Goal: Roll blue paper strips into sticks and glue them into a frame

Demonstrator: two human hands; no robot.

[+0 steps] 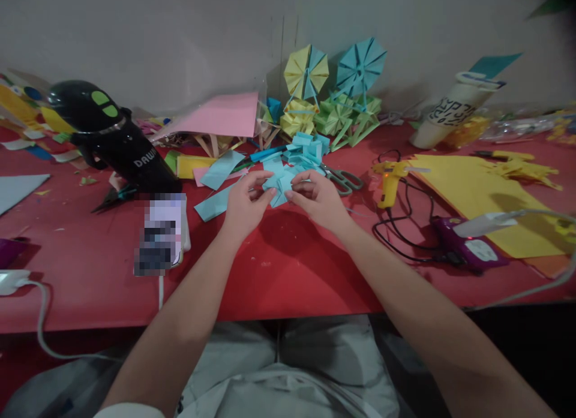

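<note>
Forearms (184, 310) span the near counter (292, 280); left hand (246, 207) and right hand (321, 203) clamp fingers (258, 178) on blue paper (281, 183); scissors (345, 177) lie right.

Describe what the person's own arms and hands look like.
The left grip and right grip are bare human hands, ungloved, with no bracelet at either wrist. The left forearm and right forearm are uncovered too, with no cables or markings to be seen. An off-white sleeve edge shows on the left arm at the bottom; no right sleeve is in view.
</note>
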